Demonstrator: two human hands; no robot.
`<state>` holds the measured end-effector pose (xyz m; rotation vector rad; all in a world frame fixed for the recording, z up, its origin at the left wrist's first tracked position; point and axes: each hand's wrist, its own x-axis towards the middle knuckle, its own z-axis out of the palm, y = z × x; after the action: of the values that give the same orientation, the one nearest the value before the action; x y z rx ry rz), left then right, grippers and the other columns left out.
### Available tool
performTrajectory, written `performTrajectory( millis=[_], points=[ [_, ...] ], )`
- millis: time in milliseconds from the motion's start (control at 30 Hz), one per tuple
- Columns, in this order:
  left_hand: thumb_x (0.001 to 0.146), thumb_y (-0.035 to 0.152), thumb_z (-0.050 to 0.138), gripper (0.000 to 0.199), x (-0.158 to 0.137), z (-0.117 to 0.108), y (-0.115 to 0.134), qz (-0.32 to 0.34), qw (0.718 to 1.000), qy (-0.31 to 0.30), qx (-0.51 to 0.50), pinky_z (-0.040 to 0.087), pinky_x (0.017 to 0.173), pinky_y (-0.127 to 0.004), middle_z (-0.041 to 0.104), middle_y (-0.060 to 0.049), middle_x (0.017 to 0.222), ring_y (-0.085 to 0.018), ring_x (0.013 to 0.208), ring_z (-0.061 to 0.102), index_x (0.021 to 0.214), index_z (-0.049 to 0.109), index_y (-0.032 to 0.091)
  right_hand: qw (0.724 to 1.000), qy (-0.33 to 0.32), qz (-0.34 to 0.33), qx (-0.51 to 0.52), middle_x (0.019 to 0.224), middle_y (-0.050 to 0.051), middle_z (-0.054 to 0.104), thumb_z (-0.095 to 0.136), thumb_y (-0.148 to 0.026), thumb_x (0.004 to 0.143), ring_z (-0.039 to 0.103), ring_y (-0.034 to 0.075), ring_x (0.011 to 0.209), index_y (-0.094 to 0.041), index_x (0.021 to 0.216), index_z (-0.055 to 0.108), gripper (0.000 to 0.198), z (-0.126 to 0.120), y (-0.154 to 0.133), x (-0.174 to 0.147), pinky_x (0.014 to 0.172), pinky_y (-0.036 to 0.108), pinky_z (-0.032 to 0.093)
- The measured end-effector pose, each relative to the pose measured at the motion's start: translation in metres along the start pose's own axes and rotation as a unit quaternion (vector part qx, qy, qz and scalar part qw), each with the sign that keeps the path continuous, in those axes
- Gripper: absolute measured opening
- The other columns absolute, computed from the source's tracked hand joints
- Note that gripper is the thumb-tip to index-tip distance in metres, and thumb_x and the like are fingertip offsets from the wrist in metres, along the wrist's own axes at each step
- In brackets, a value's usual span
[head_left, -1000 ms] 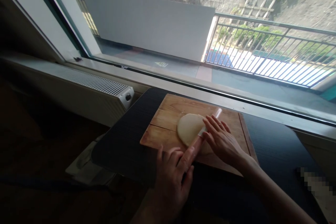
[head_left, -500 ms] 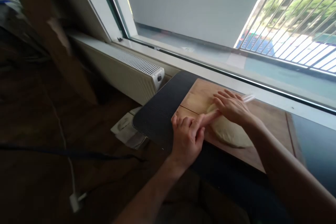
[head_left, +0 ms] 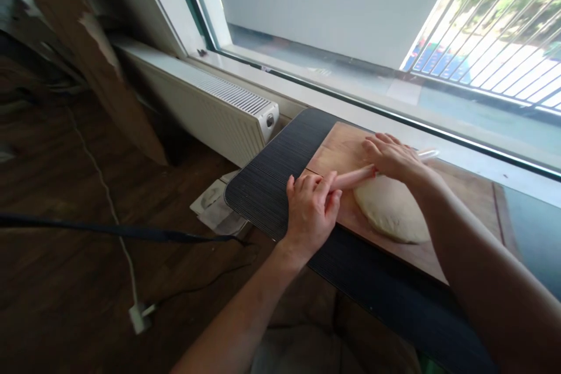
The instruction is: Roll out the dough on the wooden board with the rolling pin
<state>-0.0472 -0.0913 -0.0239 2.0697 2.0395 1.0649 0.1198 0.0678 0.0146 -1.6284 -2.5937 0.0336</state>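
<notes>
A pale, flattened piece of dough (head_left: 392, 213) lies on a wooden board (head_left: 467, 198). Across the dough's far edge runs a slim, pinkish rolling pin (head_left: 354, 177); its shiny, clear-looking tip pokes out past my right hand. My left hand (head_left: 312, 204) is closed over the near-left end of the pin, fingers curled over the top. Over the other end rests my right hand (head_left: 392, 158), closed on it from above with its fingers reaching over the far side. The palm hides that stretch of the pin and part of the dough.
The board sits on a dark ridged tabletop (head_left: 263, 187) beside the window sill (head_left: 307, 93). A white radiator (head_left: 210, 105) stands left of the table. Papers (head_left: 221, 210), a dark strap (head_left: 131, 231) and a white cable with a plug (head_left: 139, 318) are lower left.
Both hands have pushed the rolling pin away from me, from on top of the dough to its far edge. More of the dough now shows. The view has shifted slightly.
</notes>
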Motion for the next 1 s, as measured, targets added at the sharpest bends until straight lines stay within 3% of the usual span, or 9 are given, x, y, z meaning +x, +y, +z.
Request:
performTrajectory(
  millis=[100, 333, 433, 600, 667, 733, 833, 933, 1000],
  points=[
    [0.09, 0.033, 0.043, 0.038, -0.003, -0.004, 0.002, -0.004, 1.0, -0.005, 0.007, 0.018, 0.107, -0.05, 0.055, -0.005, 0.108, -0.02, 0.107, 0.048, 0.127, 0.048, 0.024, 1.0, -0.007, -0.019, 0.0, 0.127, 0.009, 0.054, 0.012, -0.046, 0.094, 0.041, 0.031, 0.123, -0.026, 0.114, 0.059, 0.055, -0.003, -0.004, -0.004, 0.091, 0.05, 0.039],
    [0.09, 0.031, 0.044, 0.038, -0.01, 0.0, 0.021, 0.056, 0.997, -0.043, -0.026, 0.016, 0.107, -0.049, 0.056, -0.005, 0.107, -0.021, 0.106, 0.048, 0.127, 0.048, 0.025, 0.996, 0.078, 0.005, -0.041, 0.145, 0.012, 0.034, 0.018, -0.05, 0.094, 0.024, 0.025, 0.135, -0.013, 0.138, 0.033, 0.06, 0.003, 0.013, -0.137, 0.108, 0.048, 0.022],
    [0.09, 0.035, 0.045, 0.037, -0.008, 0.003, 0.021, 0.049, 0.998, -0.04, -0.03, 0.015, 0.107, -0.048, 0.056, -0.005, 0.106, -0.021, 0.105, 0.049, 0.125, 0.05, 0.024, 0.997, 0.061, 0.013, -0.041, 0.143, 0.015, 0.036, 0.018, -0.05, 0.094, 0.026, 0.026, 0.134, -0.01, 0.135, 0.038, 0.061, 0.001, 0.014, -0.126, 0.108, 0.046, 0.023],
    [0.089, 0.038, 0.045, 0.037, -0.006, 0.001, 0.012, 0.034, 0.999, -0.032, -0.017, 0.019, 0.106, -0.046, 0.058, -0.005, 0.103, -0.021, 0.104, 0.049, 0.122, 0.052, 0.022, 1.0, 0.005, -0.003, 0.001, 0.136, 0.01, 0.045, 0.012, -0.047, 0.095, 0.032, 0.031, 0.13, -0.021, 0.118, 0.055, 0.055, -0.007, -0.003, -0.029, 0.1, 0.051, 0.029],
    [0.089, 0.039, 0.045, 0.038, -0.006, -0.002, 0.009, 0.032, 0.999, -0.027, -0.01, 0.021, 0.106, -0.045, 0.059, -0.005, 0.102, -0.021, 0.104, 0.049, 0.121, 0.053, 0.021, 1.0, -0.01, -0.02, 0.017, 0.134, 0.01, 0.046, 0.01, -0.047, 0.095, 0.032, 0.031, 0.129, -0.022, 0.119, 0.054, 0.056, -0.011, -0.012, -0.009, 0.098, 0.051, 0.031],
    [0.089, 0.038, 0.046, 0.037, -0.007, -0.003, 0.008, 0.035, 0.999, -0.026, -0.007, 0.022, 0.105, -0.045, 0.059, -0.005, 0.102, -0.021, 0.104, 0.049, 0.122, 0.052, 0.022, 1.0, -0.013, -0.018, 0.016, 0.131, 0.01, 0.049, 0.01, -0.047, 0.095, 0.034, 0.032, 0.128, -0.022, 0.117, 0.055, 0.056, -0.012, -0.017, -0.014, 0.096, 0.052, 0.031],
    [0.089, 0.034, 0.046, 0.037, -0.008, -0.001, 0.01, 0.042, 0.999, -0.03, -0.015, 0.019, 0.107, -0.046, 0.059, -0.004, 0.103, -0.021, 0.104, 0.049, 0.124, 0.051, 0.025, 1.0, 0.004, 0.023, -0.012, 0.13, 0.01, 0.05, 0.012, -0.049, 0.094, 0.033, 0.034, 0.128, -0.023, 0.117, 0.054, 0.054, -0.008, -0.015, -0.062, 0.097, 0.058, 0.027],
    [0.088, 0.033, 0.047, 0.037, -0.005, 0.002, 0.014, 0.048, 0.998, -0.037, -0.028, 0.017, 0.108, -0.047, 0.058, -0.004, 0.105, -0.02, 0.105, 0.049, 0.124, 0.051, 0.026, 0.996, 0.041, 0.061, -0.041, 0.141, 0.014, 0.037, 0.018, -0.053, 0.093, 0.025, 0.033, 0.133, -0.017, 0.133, 0.04, 0.058, -0.005, -0.007, -0.112, 0.104, 0.056, 0.02],
    [0.088, 0.035, 0.048, 0.036, -0.003, 0.004, 0.015, 0.05, 0.997, -0.039, -0.033, 0.017, 0.108, -0.046, 0.058, -0.004, 0.105, -0.02, 0.105, 0.049, 0.122, 0.052, 0.026, 0.997, 0.04, 0.053, -0.039, 0.145, 0.014, 0.032, 0.02, -0.054, 0.093, 0.022, 0.031, 0.135, -0.015, 0.137, 0.034, 0.061, -0.005, -0.002, -0.119, 0.106, 0.052, 0.019]
  ],
)
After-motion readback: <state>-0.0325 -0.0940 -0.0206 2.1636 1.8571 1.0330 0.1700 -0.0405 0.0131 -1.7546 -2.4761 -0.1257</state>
